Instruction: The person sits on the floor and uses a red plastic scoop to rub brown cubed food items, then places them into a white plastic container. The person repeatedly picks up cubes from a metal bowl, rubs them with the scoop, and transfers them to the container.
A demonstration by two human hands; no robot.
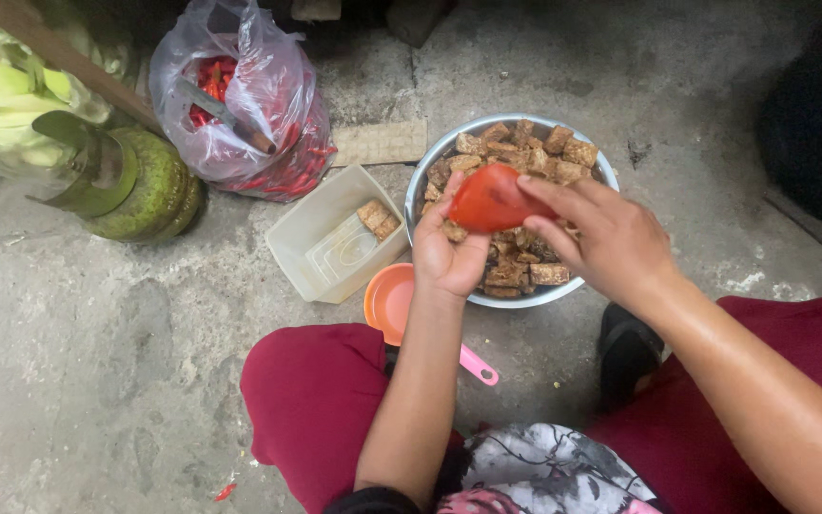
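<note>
Both hands (449, 252) (611, 238) hold a red tomato (489, 200) over the bowl (427, 167).

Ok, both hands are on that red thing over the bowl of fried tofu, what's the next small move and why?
Probably work the right hand fingers further into the red piece while the left hand steadies it. Both hands grip it directly above the metal bowl of fried tofu, so anything that drops lands in the bowl rather than on the concrete floor.

Bowl (430, 167) sitting far centre on the floor (78, 362).
Tub (321, 238) lying just left of it; bag (249, 95) sitting farther left; scoop (390, 300) resting near the tub.
</note>
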